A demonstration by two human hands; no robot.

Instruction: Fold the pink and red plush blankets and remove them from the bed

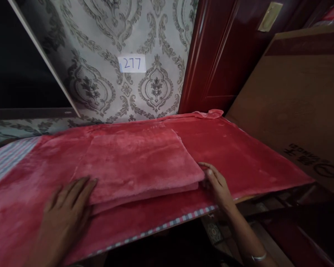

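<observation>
Nearest the camera, the left hand [65, 215] is laid flat with fingers spread on the red plush blanket [253, 155], its fingertips touching the near left corner of the folded red towel [136, 163]. Nothing is pinched by it; the palm is simply pressed down. The right hand [217, 183] is set at the towel's near right corner, fingers slightly curled and resting against the edge where the folded layers show; whether a layer is actually gripped cannot be told.

Between the two hands the folded towel is held, lying flat near the middle of the blanket-covered surface. Its long axis runs left to right, roughly parallel to the near edge, which is marked by a checked border strip [167, 226]. Both hands are equally close, one at each near corner.

Open blanket is seen to the right of the towel and behind it, up to the patterned wallpaper [100, 89] bearing a paper label [131, 63]. A brown cardboard box [295, 104] stands close on the right, beside a dark red door [219, 55].
</observation>
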